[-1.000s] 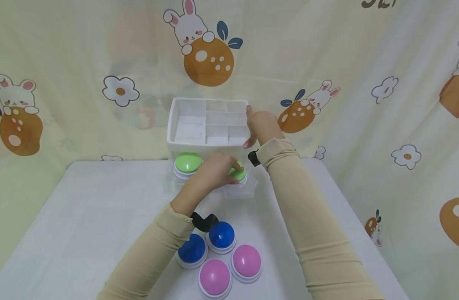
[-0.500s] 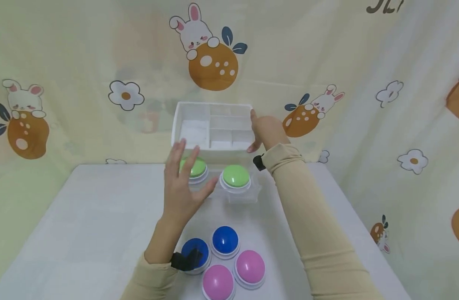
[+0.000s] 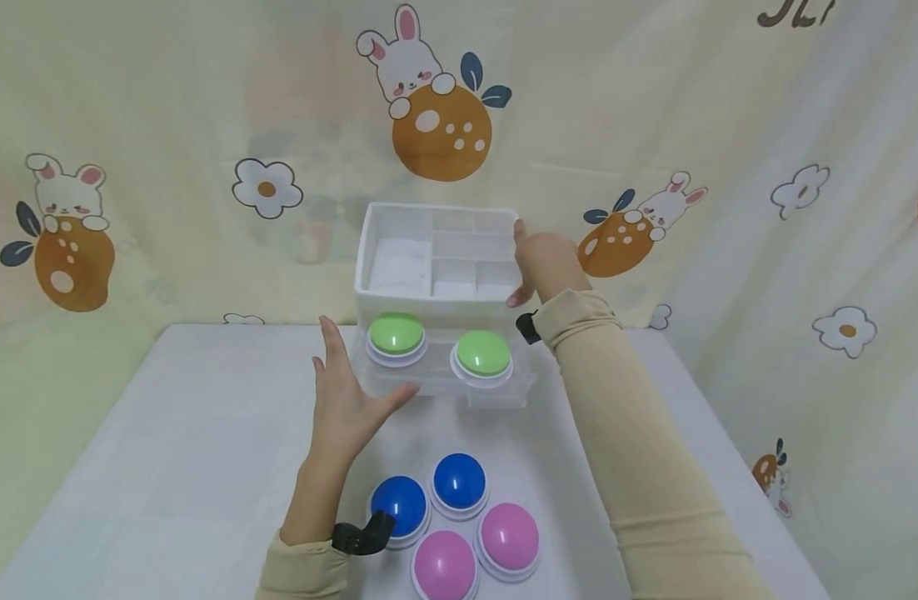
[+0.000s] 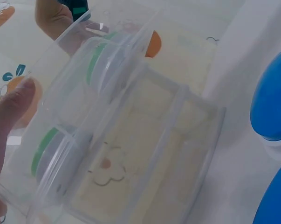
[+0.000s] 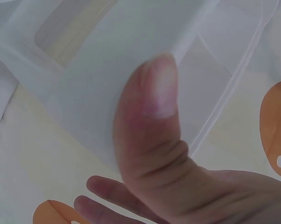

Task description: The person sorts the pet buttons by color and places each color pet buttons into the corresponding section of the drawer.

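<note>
Left hand near clear drawer, fingers spread, thumb apart from them (contact with drawer hard to tell). Right hand grips right end of white box, thumb bent against wall. Two green buttons sit in clear drawer, just in front of box. Nearer on worktop: two blue buttons, two pink buttons, all clustered close together.

Two green domes, two blue domes, two pink domes; one white organizer; two hands.
</note>
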A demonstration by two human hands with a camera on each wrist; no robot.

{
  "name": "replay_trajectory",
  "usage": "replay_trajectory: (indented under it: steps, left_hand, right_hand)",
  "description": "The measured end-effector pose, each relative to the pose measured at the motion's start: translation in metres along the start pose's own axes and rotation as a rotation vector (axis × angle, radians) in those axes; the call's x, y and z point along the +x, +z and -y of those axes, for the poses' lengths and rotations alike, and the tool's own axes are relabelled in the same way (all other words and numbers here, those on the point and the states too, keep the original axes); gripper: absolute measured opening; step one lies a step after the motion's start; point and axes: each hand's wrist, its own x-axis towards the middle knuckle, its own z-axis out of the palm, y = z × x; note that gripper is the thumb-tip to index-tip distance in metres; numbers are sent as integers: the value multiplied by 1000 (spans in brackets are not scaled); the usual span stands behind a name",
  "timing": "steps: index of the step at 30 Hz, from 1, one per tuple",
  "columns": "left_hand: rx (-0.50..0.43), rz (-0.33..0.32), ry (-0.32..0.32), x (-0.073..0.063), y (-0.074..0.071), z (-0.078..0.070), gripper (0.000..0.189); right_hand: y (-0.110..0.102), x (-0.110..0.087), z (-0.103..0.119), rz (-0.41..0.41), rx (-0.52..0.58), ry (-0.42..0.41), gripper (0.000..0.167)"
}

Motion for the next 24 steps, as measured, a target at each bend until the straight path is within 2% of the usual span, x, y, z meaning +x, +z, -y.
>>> replay_trajectory:
  steps: [4, 6, 11, 16, 21, 24]
  left_hand:
    - [20, 47, -45, -2, -4, -1, 136]
    - [13, 65, -89, -3, -6, 0, 136]
    - [-8, 108, -166, -7, -9, 5, 135]
    - [-25, 144, -159, -8, -5, 10, 134]
    - [-7, 114, -136, -6, -1, 12, 130]
    - [16, 101, -159, -6, -1, 13, 128]
  right_hand:
    - [0, 0, -2, 14, 21, 27, 120]
    - [-1, 1, -2, 22, 21, 31, 121]
    - [0, 4, -3, 26, -16, 28, 122]
    - [2, 5, -5, 23, -53, 23, 122]
    - [0, 7, -6, 44, -25, 38, 124]
    - [-1, 8, -3, 55, 0, 39, 125]
